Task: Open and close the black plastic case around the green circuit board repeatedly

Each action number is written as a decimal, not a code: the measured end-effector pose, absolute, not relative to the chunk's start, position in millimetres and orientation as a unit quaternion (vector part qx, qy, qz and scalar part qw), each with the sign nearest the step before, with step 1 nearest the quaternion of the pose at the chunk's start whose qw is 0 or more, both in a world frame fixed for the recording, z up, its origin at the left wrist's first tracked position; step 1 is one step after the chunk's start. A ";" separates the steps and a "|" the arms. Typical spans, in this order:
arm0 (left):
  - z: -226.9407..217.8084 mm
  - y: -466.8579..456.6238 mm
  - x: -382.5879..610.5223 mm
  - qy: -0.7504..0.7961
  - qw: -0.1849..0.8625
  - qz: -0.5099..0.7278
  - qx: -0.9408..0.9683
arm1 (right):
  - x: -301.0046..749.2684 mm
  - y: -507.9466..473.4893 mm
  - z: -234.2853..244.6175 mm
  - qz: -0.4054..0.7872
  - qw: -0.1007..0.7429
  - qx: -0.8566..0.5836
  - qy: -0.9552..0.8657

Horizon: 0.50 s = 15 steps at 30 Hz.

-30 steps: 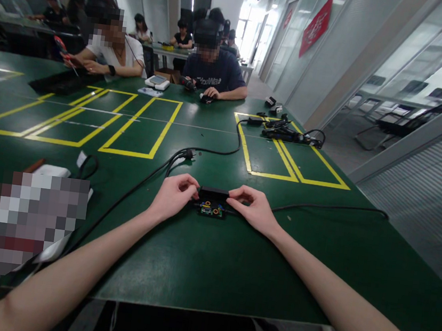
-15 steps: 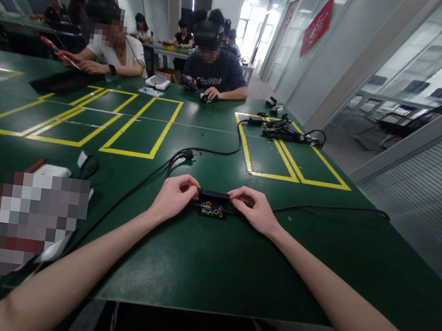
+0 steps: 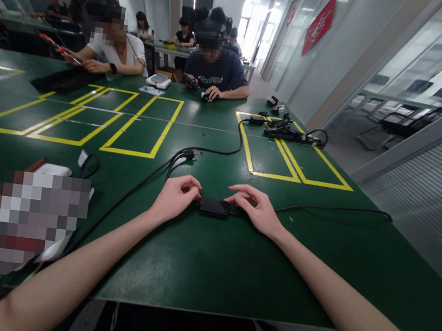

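Observation:
A black power adapter (image 3: pixel 214 207) lies on the green table in front of me, its cover resting over the case so that the circuit board inside is hidden. Close to its left end is my left hand (image 3: pixel 177 196), thumb and curled fingers slightly apart with nothing seen between them; whether the thumb touches the case is unclear. My right hand (image 3: pixel 255 208) hovers by the right end, fingers spread and holding nothing. A black cable (image 3: pixel 332 207) runs from the adapter's right side beneath that hand.
A long black cord with a plug (image 3: pixel 190 154) crosses the table. To the left lie a blurred-out item (image 3: pixel 29 217) and a white device. Bundled black adapters (image 3: pixel 293 134) rest on yellow tape outlines at the back right. Two people (image 3: pixel 216 71) sit across the table.
The cover, held upright between both hands earlier, has come down over the exposed circuit board. My fingers have let go of it, and the right hand's fingers have spread.

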<state>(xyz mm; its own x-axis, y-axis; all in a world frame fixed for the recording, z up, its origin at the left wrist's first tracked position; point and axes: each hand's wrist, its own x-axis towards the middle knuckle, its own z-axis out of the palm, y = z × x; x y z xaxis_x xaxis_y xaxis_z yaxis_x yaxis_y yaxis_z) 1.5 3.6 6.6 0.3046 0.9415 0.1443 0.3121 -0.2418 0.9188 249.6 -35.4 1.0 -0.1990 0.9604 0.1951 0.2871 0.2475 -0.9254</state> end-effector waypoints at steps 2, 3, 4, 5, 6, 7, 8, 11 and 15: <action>6.5 3.1 1.6 0.451 0.412 0.376 0.696 | 249.5 -35.5 0.6 0.393 0.417 -0.468 -0.673; 6.7 2.9 1.5 0.451 0.408 0.375 0.700 | 249.5 -35.5 0.4 0.390 0.412 -0.469 -0.677; 7.0 2.5 1.4 0.451 0.402 0.372 0.704 | 249.5 -35.5 0.3 0.387 0.407 -0.470 -0.681; 7.6 2.1 1.1 0.451 0.395 0.368 0.711 | 249.6 -35.5 0.3 0.382 0.402 -0.471 -0.686; 8.3 1.6 0.7 0.451 0.384 0.363 0.719 | 249.8 -35.5 0.3 0.376 0.396 -0.471 -0.693; 9.2 1.1 0.1 0.449 0.373 0.354 0.731 | 250.0 -35.5 0.4 0.368 0.389 -0.470 -0.702; 10.4 0.6 -0.6 0.446 0.361 0.344 0.744 | 250.3 -35.6 0.4 0.356 0.381 -0.469 -0.713; 14.1 -1.3 -3.1 0.427 0.317 0.307 0.789 | 251.8 -36.0 -0.4 0.296 0.350 -0.456 -0.763; 18.2 -4.5 -5.6 0.399 0.226 0.249 0.853 | 254.0 -36.6 -4.5 0.203 0.317 -0.425 -0.823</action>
<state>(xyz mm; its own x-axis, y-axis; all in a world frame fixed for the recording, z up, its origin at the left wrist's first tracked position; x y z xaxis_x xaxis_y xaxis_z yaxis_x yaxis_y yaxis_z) -5.6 -4.5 18.2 0.5580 0.7928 0.2453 0.5678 -0.5803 0.5839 254.0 -36.6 -4.5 -0.4378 0.8284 0.3494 0.5713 0.5564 -0.6034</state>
